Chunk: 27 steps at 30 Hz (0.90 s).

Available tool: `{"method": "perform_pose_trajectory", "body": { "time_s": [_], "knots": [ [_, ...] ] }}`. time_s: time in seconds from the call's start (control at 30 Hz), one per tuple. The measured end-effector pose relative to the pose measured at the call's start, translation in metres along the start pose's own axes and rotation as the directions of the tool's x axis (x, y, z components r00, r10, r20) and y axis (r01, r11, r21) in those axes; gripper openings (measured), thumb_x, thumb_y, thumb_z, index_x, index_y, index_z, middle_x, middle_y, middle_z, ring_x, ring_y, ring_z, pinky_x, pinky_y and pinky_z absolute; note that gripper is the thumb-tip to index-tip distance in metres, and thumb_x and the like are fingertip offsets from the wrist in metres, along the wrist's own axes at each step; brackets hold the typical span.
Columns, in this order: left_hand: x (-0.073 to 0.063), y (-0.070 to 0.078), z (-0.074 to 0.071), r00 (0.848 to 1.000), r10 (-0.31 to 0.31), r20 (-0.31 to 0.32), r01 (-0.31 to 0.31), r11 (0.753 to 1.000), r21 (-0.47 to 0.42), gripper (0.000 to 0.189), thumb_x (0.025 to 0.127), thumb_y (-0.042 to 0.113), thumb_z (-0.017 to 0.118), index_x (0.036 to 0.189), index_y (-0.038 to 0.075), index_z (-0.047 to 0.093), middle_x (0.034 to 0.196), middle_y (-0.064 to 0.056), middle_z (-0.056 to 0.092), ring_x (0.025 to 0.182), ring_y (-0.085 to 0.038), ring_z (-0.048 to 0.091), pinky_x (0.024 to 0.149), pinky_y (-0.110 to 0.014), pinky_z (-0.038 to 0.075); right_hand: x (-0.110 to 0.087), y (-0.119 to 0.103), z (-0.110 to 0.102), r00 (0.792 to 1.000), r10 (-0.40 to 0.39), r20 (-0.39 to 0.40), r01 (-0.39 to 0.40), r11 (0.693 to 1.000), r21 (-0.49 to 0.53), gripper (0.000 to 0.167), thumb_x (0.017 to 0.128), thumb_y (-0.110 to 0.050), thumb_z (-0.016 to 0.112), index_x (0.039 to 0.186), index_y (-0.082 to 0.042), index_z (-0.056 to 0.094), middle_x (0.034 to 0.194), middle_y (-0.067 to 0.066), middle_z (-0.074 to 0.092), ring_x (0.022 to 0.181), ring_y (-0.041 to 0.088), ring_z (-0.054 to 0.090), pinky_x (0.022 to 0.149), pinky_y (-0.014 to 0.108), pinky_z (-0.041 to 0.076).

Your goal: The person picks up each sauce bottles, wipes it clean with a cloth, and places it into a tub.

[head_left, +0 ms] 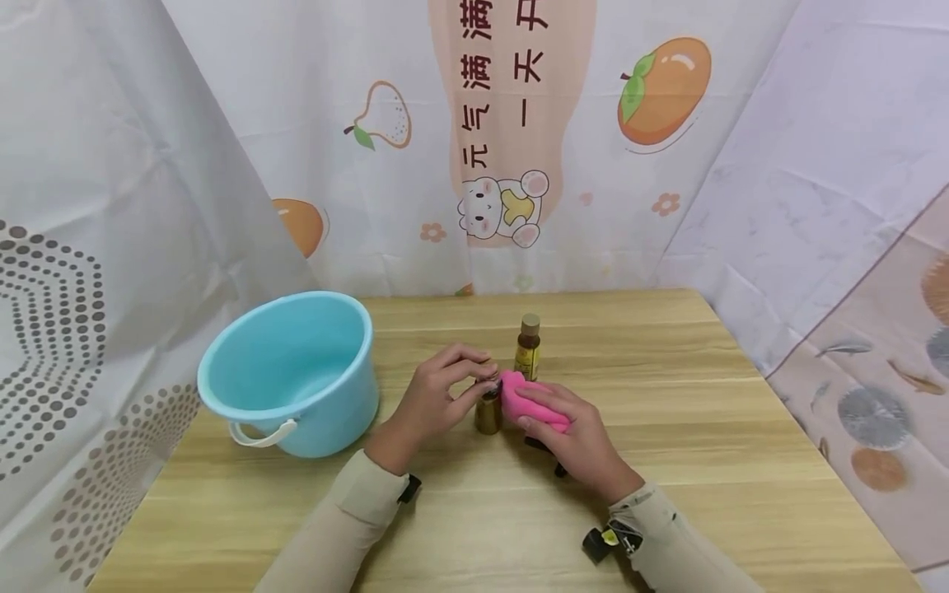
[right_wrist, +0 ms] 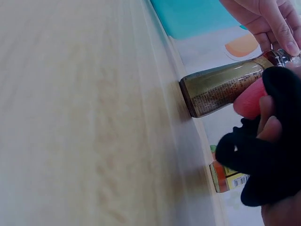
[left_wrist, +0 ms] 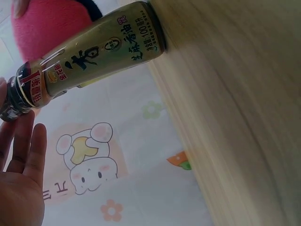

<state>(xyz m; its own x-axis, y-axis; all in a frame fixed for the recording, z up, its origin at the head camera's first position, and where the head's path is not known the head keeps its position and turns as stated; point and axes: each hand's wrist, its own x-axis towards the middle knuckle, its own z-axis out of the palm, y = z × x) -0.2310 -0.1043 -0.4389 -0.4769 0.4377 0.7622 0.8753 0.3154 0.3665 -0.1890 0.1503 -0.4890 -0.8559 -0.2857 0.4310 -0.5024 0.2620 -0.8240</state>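
the left hand [head_left: 443, 385] pinched the top of a gold-labelled bottle [head_left: 488, 415], which stood upright mid-table [head_left: 474, 527]. just to its right, the right hand [head_left: 582, 435] had its fingers curled round a pink-and-black item [head_left: 525, 402]; a yellow-labelled bottle [head_left: 527, 350] stood on the far side, a blue bucket [head_left: 326, 424] to the left.

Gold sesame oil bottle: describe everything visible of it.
The sesame oil bottle looks like glass, with a gold label bearing dark Chinese characters and a red neck panel. It stands upright on the table, the left hand pinching its top; cap unclear. A pink plush item is close beside it, contact unclear.
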Motion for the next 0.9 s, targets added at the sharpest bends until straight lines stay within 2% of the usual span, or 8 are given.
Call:
{"method": "perform_pose_trajectory", "body": {
  "time_s": [0.4,0.73,0.9],
  "knots": [
    [0.0013,0.0021,-0.0014,1.0,0.007,-0.011,-0.007,1.0,-0.001,0.023,0.087,0.006,0.083,0.109,0.006,0.078,0.113,-0.007,0.068,0.106,-0.019,0.07,0.092,-0.025,0.06,0.0037,-0.0101,0.0008,0.997,-0.056,-0.051,0.055,0.998,-0.015,0.04,0.094,-0.017,0.079,0.133,-0.022,0.072,0.143,0.002,0.062,0.121,0.021,0.065,0.09,0.025,0.061],
    [-0.0018,-0.0002,0.0015,1.0,0.015,0.005,-0.015,1.0,0.001,0.019,0.093,0.008,0.076,0.112,0.006,0.078,0.121,-0.008,0.069,0.114,-0.02,0.067,0.098,-0.029,0.058,0.0001,-0.0045,0.0034,1.0,-0.007,-0.017,0.006,0.997,-0.079,0.039,0.095,-0.026,0.078,0.133,-0.026,0.071,0.14,0.0,0.064,0.114,0.02,0.068,0.083,0.025,0.063],
    [-0.0002,-0.0008,0.001,0.999,0.039,0.008,-0.039,0.999,0.008,0.019,0.094,0.008,0.074,0.112,0.005,0.078,0.128,-0.011,0.07,0.12,-0.025,0.066,0.103,-0.035,0.056,0.0005,-0.0007,0.0032,0.997,0.074,0.026,-0.07,0.99,-0.125,0.038,0.094,-0.031,0.079,0.131,-0.033,0.072,0.138,-0.005,0.065,0.119,0.017,0.066,0.09,0.026,0.061]
  ]
}}
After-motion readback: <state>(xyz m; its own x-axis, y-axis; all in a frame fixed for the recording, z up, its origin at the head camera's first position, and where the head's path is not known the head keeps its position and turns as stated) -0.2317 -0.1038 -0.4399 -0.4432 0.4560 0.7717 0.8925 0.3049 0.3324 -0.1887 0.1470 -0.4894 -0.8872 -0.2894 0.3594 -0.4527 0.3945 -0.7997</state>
